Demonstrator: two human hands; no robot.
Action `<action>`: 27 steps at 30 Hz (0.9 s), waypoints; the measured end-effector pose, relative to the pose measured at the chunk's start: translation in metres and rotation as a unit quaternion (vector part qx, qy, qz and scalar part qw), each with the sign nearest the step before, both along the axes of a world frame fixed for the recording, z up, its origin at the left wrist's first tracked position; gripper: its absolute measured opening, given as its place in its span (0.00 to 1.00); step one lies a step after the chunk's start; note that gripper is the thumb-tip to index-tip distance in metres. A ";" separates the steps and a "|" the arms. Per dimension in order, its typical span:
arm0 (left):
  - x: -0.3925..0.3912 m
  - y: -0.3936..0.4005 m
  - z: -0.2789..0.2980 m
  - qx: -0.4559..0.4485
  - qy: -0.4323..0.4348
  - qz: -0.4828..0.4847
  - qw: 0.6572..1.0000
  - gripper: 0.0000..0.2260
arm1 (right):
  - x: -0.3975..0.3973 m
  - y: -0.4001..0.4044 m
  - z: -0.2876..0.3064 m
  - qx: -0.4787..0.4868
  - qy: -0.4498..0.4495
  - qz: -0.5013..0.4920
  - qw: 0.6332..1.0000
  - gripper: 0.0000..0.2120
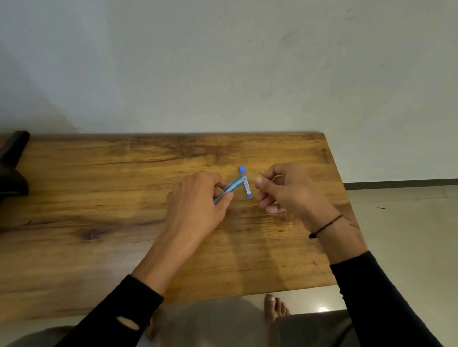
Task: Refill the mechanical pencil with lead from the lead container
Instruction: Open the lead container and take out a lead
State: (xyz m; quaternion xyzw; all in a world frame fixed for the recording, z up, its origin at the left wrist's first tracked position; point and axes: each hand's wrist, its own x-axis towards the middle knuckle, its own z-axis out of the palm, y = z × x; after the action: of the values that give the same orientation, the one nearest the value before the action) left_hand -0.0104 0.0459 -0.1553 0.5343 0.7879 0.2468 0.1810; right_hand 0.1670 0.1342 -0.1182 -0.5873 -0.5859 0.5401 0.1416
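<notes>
Pencil (230,187) gripped in left hand (197,199), axis toward 2 o'clock; lead container (246,186) on table (89,195), right hand (282,187) pinched, contents unclear.

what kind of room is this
Probably a room in a home, not a workshop: a wooden table against a plain wall, tiled floor, and the person's bare foot under the table.

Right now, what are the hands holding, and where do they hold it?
The left hand pinches the blue mechanical pencil around its lower-middle barrel. The right hand pinches its fingertips together; whether a lead is between them cannot be told.
</notes>
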 end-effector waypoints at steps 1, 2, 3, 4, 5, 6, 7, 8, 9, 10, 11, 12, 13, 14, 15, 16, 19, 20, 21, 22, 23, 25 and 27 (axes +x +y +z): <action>0.000 0.000 -0.001 -0.010 0.018 0.000 1.000 0.08 | -0.003 -0.002 -0.003 0.031 -0.041 0.014 0.999 0.09; 0.002 0.000 -0.003 -0.020 0.035 -0.002 0.999 0.09 | -0.005 -0.002 -0.004 0.072 -0.084 0.026 0.994 0.08; 0.003 -0.001 -0.004 -0.029 0.053 -0.005 0.998 0.10 | -0.006 -0.002 -0.005 0.106 -0.116 0.038 0.987 0.08; 0.004 -0.002 -0.006 -0.037 0.065 -0.008 0.997 0.11 | -0.006 -0.002 -0.006 0.126 -0.132 0.045 0.982 0.07; 0.004 -0.002 -0.007 -0.041 0.072 -0.011 0.996 0.11 | -0.006 -0.002 -0.006 0.133 -0.135 0.049 0.981 0.07; 0.004 -0.002 -0.007 -0.044 0.077 -0.012 0.996 0.12 | -0.006 -0.003 -0.006 0.135 -0.135 0.053 0.980 0.07; 0.004 -0.002 -0.008 -0.045 0.085 -0.012 0.995 0.13 | -0.007 -0.004 -0.007 0.137 -0.138 0.057 0.979 0.07; 0.005 -0.001 -0.009 -0.048 0.099 -0.014 0.994 0.15 | -0.008 -0.004 -0.008 0.142 -0.145 0.059 0.977 0.07; 0.005 -0.001 -0.009 -0.051 0.118 -0.017 0.992 0.17 | -0.008 -0.004 -0.010 0.149 -0.155 0.059 0.975 0.06; 0.006 -0.001 -0.010 -0.054 0.135 -0.020 0.989 0.19 | -0.010 -0.004 -0.012 0.159 -0.168 0.062 0.971 0.06; 0.006 -0.001 -0.010 -0.056 0.148 -0.021 0.987 0.20 | -0.012 -0.005 -0.013 0.173 -0.186 0.068 0.965 0.07; 0.007 -0.001 -0.010 -0.057 0.155 -0.020 0.986 0.21 | -0.015 -0.007 -0.014 0.189 -0.206 0.076 0.957 0.07; 0.007 -0.001 -0.011 -0.057 0.156 -0.017 0.986 0.21 | -0.019 -0.010 -0.016 0.205 -0.230 0.085 0.948 0.08; 0.007 0.000 -0.011 -0.056 0.155 -0.015 0.986 0.22 | -0.023 -0.013 -0.017 0.222 -0.258 0.092 0.936 0.10; 0.007 0.000 -0.011 -0.056 0.152 -0.014 0.987 0.22 | -0.029 -0.017 -0.019 0.242 -0.288 0.098 0.921 0.11; 0.006 0.000 -0.012 -0.055 0.147 -0.014 0.988 0.22 | -0.034 -0.021 -0.021 0.263 -0.314 0.103 0.907 0.12; 0.003 0.000 -0.010 -0.026 0.121 -0.005 0.992 0.20 | -0.047 -0.029 -0.026 0.296 -0.352 0.102 0.882 0.08; 0.000 0.001 -0.009 -0.006 0.098 0.002 0.995 0.18 | -0.047 -0.028 -0.028 0.298 -0.351 0.098 0.882 0.08; -0.004 0.003 -0.007 0.012 0.060 0.010 0.998 0.16 | -0.046 -0.027 -0.029 0.293 -0.348 0.091 0.886 0.11; -0.008 0.005 -0.004 0.022 0.014 0.017 1.000 0.14 | -0.043 -0.024 -0.029 0.282 -0.344 0.082 0.892 0.15; -0.011 0.007 -0.002 0.026 -0.033 0.023 0.999 0.13 | -0.040 -0.022 -0.027 0.269 -0.332 0.072 0.901 0.18; -0.015 0.010 0.000 0.029 -0.131 0.038 0.990 0.12 | -0.035 -0.018 -0.021 0.254 -0.274 0.047 0.926 0.18; -0.015 0.013 0.001 0.023 -0.270 0.056 0.961 0.13 | -0.033 -0.021 -0.014 0.274 -0.191 0.021 0.942 0.15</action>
State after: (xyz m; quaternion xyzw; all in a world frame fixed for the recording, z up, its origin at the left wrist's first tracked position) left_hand -0.0253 0.0592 -0.1542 0.4066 0.7325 0.4097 0.3609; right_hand 0.1337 0.1136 -0.1320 -0.6054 -0.7396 0.2389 0.1711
